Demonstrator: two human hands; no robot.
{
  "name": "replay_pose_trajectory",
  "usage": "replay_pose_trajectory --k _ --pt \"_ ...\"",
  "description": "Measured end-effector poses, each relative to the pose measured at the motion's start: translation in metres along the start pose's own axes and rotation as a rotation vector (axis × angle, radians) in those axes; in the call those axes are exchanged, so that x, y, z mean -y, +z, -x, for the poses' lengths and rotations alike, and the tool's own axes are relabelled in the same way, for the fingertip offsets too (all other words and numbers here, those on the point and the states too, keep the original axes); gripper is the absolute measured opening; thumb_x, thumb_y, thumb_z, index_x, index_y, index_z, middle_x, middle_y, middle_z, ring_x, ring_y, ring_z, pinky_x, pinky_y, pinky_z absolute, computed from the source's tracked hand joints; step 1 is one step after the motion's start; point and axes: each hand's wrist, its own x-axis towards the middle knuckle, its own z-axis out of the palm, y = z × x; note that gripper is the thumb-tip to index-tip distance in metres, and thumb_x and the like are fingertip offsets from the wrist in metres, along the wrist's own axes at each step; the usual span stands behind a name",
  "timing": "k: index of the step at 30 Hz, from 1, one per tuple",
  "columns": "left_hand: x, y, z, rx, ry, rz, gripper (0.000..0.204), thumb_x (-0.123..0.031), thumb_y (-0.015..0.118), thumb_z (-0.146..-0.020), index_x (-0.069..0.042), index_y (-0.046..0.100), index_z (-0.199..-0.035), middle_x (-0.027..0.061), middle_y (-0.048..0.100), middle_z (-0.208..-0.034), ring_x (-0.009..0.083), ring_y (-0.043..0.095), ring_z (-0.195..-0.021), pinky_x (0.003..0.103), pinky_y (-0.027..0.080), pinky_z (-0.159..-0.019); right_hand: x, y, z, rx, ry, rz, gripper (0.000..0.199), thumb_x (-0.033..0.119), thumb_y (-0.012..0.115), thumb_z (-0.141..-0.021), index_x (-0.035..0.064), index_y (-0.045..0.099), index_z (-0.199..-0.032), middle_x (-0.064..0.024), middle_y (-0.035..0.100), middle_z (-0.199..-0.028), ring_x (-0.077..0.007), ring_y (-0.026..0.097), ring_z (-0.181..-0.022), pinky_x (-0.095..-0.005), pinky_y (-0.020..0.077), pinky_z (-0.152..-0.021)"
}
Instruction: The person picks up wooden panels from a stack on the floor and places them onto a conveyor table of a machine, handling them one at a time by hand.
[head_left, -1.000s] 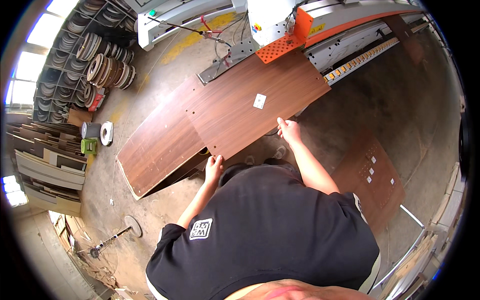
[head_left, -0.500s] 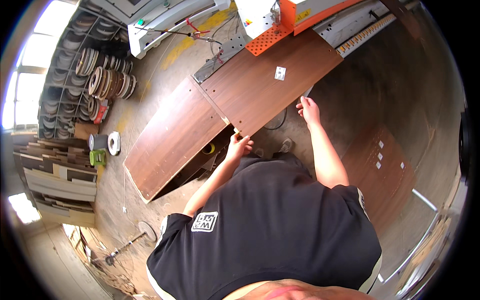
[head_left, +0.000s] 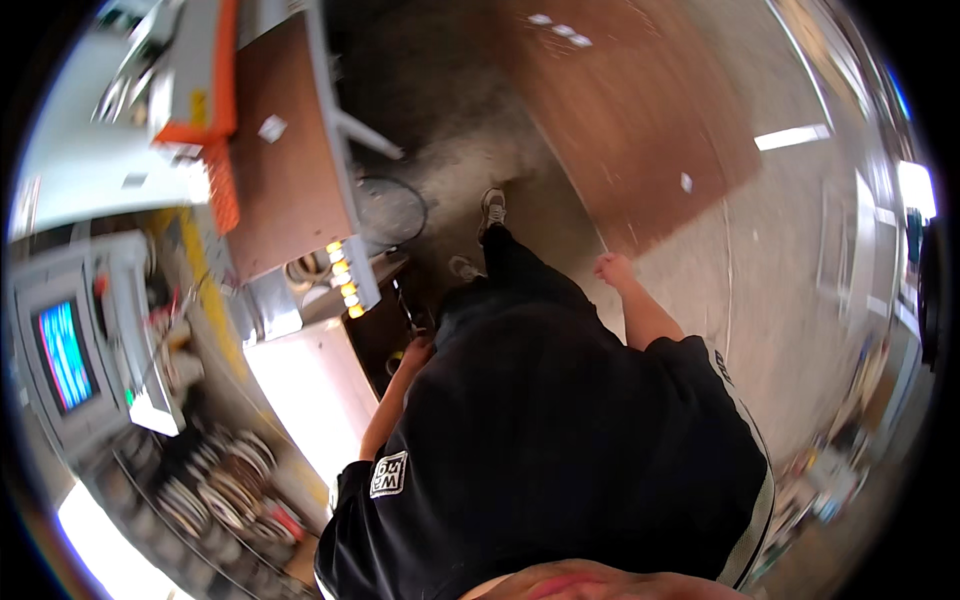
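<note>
On the far left a brown panel [head_left: 285,160] lies on the grey machine bed [head_left: 300,310], its long axis running from near to far, with a small white label on its face and an orange guard [head_left: 205,100] along its left edge. Its near end stops above a row of yellow buttons [head_left: 345,285]. A screen [head_left: 65,355] glows at the left rim, with coils of edge band [head_left: 215,495] below it.

The left hand [head_left: 415,352] hangs low, just right of the machine's near corner and by the dark gap beneath it. It touches no panel; whether its grip is apart or together cannot be told, since the fingers blur into the shadow.

Further right, the right hand [head_left: 612,268] reaches out to the near edge of a large brown board [head_left: 640,130] that lies flat, low to the floor [head_left: 800,300]. The fingers look curled together at that edge, though whether they are clamped on it is not clear. This board lies away and to the right of that grip, its long axis slanting from the far left toward the near right, and small white labels dot its face. The right hand is much the nearer to it; the left hand is nearer the panel on the machine. The person's shoes [head_left: 492,208] stand between the two boards.
</note>
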Motion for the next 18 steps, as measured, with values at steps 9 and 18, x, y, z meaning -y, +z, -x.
replay_pose_trajectory --k 9,18 --pt "-0.122 -0.055 -0.055 -0.092 -0.153 0.009 0.02 -0.026 0.058 -0.099 -0.008 0.064 -0.106 0.003 0.065 -0.078 0.0119 0.06 -0.061 0.026 0.046 -0.05 -0.16 0.041 0.127 -0.163 0.513 -0.357 0.027 0.033 0.06 -0.09 0.0082 0.071 -0.084 -0.0091 0.075 -0.091 -0.0258 0.069 -0.075 -0.0412 0.0545 -0.066" --pt "-0.273 0.071 -0.082 -0.006 -0.088 0.039 0.028 -0.026 0.058 -0.1 -0.005 0.062 -0.118 0.0059 0.068 -0.09 0.0124 0.065 -0.072 0.025 0.049 -0.06 -0.218 0.026 0.035 -0.091 0.295 -0.082 0.051 0.049 0.058 -0.091 0.0036 0.069 -0.112 -0.016 0.073 -0.106 -0.0322 0.068 -0.102 -0.0424 0.0522 -0.089"
